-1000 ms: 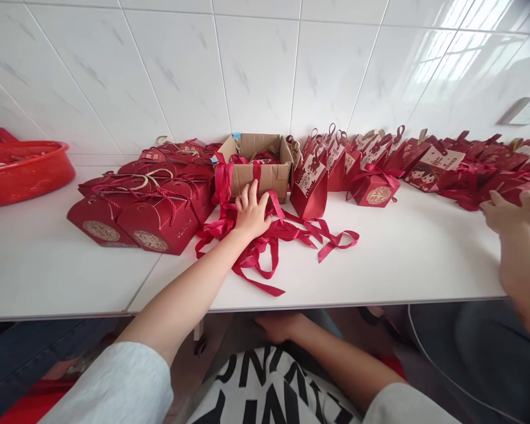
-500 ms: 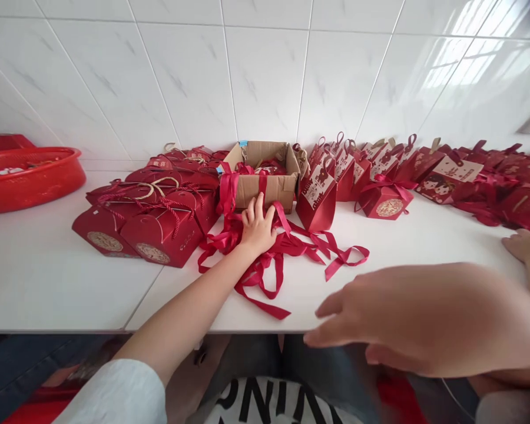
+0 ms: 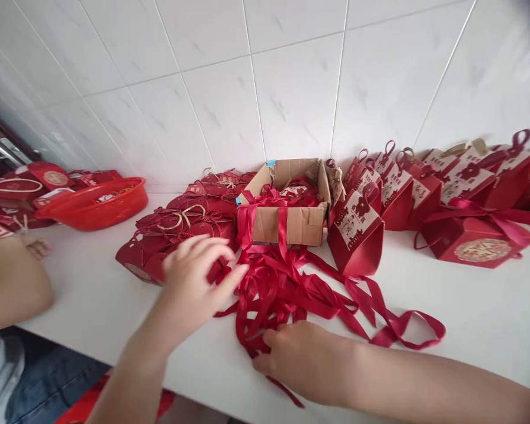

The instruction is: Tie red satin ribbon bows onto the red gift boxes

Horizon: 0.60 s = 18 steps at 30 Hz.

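My left hand (image 3: 196, 282) is raised left of the ribbon heap, fingers apart and curved, holding nothing, in front of the red gift boxes (image 3: 143, 253). My right hand (image 3: 304, 359) is at the near edge of the heap of red satin ribbons (image 3: 269, 288), its thumb and fingers closed on ribbon. Behind the heap stands an open cardboard box (image 3: 265, 227) with ribbons hanging over its front wall and red items inside. A red triangular box (image 3: 357, 235) stands just to its right.
A red plastic basin (image 3: 101, 209) stands at the left, near more red boxes (image 3: 48, 176). Another person's arm (image 3: 13, 282) rests on the table's left. Red boxes (image 3: 481, 235) line the right side. A white tiled wall (image 3: 295, 106) rises behind.
The view has turned left and tilted. My left hand has come away from the cardboard box's front and opened. My right hand has moved in from the right and closed on ribbon.
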Each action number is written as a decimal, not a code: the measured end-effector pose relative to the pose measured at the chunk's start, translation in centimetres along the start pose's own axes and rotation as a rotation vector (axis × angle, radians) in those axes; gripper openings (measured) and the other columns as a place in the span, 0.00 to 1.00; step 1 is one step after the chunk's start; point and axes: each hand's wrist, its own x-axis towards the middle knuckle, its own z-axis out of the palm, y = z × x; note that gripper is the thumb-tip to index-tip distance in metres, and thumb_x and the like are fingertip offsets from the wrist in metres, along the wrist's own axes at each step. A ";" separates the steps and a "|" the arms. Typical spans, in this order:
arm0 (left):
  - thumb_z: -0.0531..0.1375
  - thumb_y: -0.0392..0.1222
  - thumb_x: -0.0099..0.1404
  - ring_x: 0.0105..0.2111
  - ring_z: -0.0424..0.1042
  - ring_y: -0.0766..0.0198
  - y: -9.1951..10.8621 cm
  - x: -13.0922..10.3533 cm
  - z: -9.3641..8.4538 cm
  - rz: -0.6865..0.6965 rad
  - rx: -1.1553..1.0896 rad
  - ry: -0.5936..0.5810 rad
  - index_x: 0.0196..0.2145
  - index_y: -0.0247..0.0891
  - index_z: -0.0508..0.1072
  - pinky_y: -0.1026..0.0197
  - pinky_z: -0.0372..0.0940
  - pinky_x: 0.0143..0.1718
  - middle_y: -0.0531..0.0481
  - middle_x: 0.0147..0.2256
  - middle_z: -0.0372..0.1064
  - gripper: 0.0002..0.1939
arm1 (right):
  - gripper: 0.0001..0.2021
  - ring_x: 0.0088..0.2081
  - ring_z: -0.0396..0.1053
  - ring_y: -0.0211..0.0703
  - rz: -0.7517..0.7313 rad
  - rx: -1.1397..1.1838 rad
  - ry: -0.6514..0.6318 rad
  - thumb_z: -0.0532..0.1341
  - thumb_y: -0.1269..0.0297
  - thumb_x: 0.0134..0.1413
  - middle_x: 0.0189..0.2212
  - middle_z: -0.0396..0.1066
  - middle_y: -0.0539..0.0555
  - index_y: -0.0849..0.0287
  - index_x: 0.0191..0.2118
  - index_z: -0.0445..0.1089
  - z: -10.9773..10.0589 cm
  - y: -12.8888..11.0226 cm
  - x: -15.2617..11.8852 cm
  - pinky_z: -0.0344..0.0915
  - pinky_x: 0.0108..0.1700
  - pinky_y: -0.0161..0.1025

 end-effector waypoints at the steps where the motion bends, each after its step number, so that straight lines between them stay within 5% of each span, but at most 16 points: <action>1: 0.54 0.55 0.60 0.50 0.68 0.51 -1.9 -0.4 -0.7 -0.066 0.056 0.019 0.33 0.48 0.70 0.48 0.59 0.55 0.49 0.44 0.73 0.11 | 0.10 0.27 0.71 0.44 -0.027 -0.024 -0.051 0.60 0.77 0.51 0.33 0.73 0.55 0.60 0.39 0.74 0.0 0.2 0.6 0.55 0.18 0.35; 3: 0.54 0.59 0.58 0.48 0.68 0.45 -5.4 -1.0 -1.1 -0.314 0.250 0.039 0.42 0.46 0.69 0.42 0.61 0.53 0.45 0.45 0.72 0.19 | 0.11 0.30 0.71 0.45 -0.068 -0.051 -0.114 0.58 0.78 0.52 0.35 0.72 0.55 0.61 0.38 0.74 -0.1 0.5 1.1 0.52 0.18 0.36; 5: 0.52 0.62 0.59 0.55 0.62 0.41 -7.8 -1.3 -0.6 -0.493 0.353 -0.069 0.53 0.45 0.65 0.39 0.60 0.53 0.39 0.54 0.64 0.29 | 0.09 0.30 0.70 0.44 -0.097 -0.021 -0.112 0.58 0.77 0.53 0.33 0.71 0.54 0.61 0.37 0.74 -0.3 0.9 1.0 0.50 0.19 0.37; 9: 0.48 0.61 0.64 0.62 0.53 0.42 -8.4 -2.0 0.6 -0.549 0.357 -0.253 0.58 0.49 0.62 0.38 0.52 0.59 0.40 0.63 0.52 0.28 | 0.06 0.28 0.66 0.39 -0.056 0.138 0.026 0.58 0.68 0.56 0.33 0.68 0.53 0.59 0.35 0.73 -1.7 2.6 -0.1 0.49 0.21 0.36; 11: 0.50 0.61 0.63 0.64 0.47 0.38 -7.7 -2.6 0.6 -0.528 0.337 -0.291 0.56 0.48 0.65 0.34 0.50 0.58 0.38 0.64 0.48 0.28 | 0.07 0.27 0.64 0.35 0.081 0.269 0.194 0.57 0.69 0.58 0.34 0.66 0.53 0.60 0.32 0.72 -3.2 3.8 -1.0 0.54 0.24 0.35; 14: 0.54 0.60 0.61 0.65 0.38 0.30 -7.3 -3.9 0.0 -0.485 0.246 -0.300 0.53 0.44 0.70 0.29 0.48 0.57 0.36 0.65 0.44 0.27 | 0.08 0.32 0.66 0.36 0.220 0.567 0.642 0.57 0.68 0.59 0.34 0.66 0.53 0.61 0.30 0.70 -6.0 5.4 -2.9 0.63 0.35 0.35; 18: 0.57 0.55 0.61 0.65 0.46 0.36 -7.8 -5.9 -0.6 -0.368 -0.012 -0.296 0.54 0.45 0.68 0.37 0.56 0.58 0.41 0.66 0.42 0.25 | 0.10 0.32 0.68 0.39 0.338 1.025 1.069 0.59 0.57 0.59 0.28 0.66 0.50 0.57 0.31 0.68 -9.2 6.8 -6.3 0.66 0.35 0.38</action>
